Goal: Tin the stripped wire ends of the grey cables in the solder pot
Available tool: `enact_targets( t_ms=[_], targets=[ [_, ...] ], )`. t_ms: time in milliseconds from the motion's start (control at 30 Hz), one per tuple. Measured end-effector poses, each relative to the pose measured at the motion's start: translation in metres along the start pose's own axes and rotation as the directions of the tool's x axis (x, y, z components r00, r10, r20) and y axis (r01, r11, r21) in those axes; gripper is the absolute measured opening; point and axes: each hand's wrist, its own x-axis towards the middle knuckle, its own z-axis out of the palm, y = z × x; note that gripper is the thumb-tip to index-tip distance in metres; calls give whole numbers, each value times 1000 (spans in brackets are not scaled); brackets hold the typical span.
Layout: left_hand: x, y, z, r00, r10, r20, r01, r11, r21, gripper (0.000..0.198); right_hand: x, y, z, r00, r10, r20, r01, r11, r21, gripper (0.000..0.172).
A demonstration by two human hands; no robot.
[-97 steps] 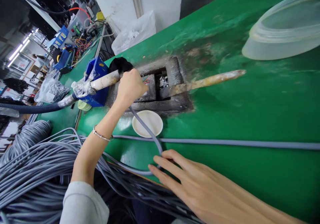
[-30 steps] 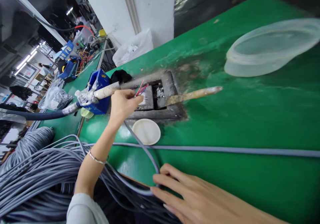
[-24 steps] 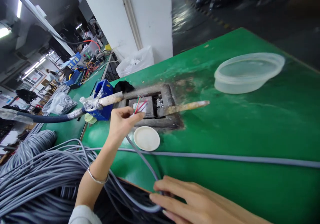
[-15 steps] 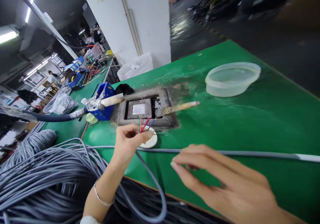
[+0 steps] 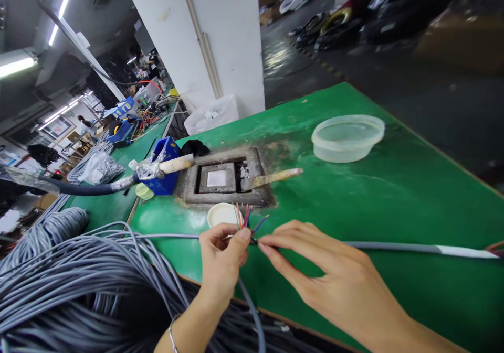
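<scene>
Gripping cable point(image 5: 254, 311) below fanned wires point(image 5: 247, 216) in left hand point(image 5: 220, 266), over table point(image 5: 378, 201), inside its near edge; pinching dark wire point(image 5: 254, 241) between fingertips of right hand point(image 5: 334, 269). Showing far sign point(image 5: 56, 128), too small to read.

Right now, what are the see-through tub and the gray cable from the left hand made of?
The tub looks like cloudy plastic; green shows through. The gray cable seems smooth, dull plastic or rubber outside, bending in a gentle curve.
</scene>
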Motion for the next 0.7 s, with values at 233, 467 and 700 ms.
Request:
enact_targets(
  t_ms=[233, 467, 700],
  targets=[
    [-6, -5, -4, 998, 30, 58, -30, 1000, -6, 44, 11, -1, -7, 931, 356, 77, -364, 906, 214, 36],
    [-13, -5, -1, 997, 37, 71, -36, 999, -23, 39, 15, 3, -7, 782, 563, 267, -623, 705, 339, 55],
    [-10, -14, -7, 998, 27, 62, -33, 995, 100, 40, 10, 1, -6, 786, 573, 233, -619, 720, 315, 54]
  ],
)
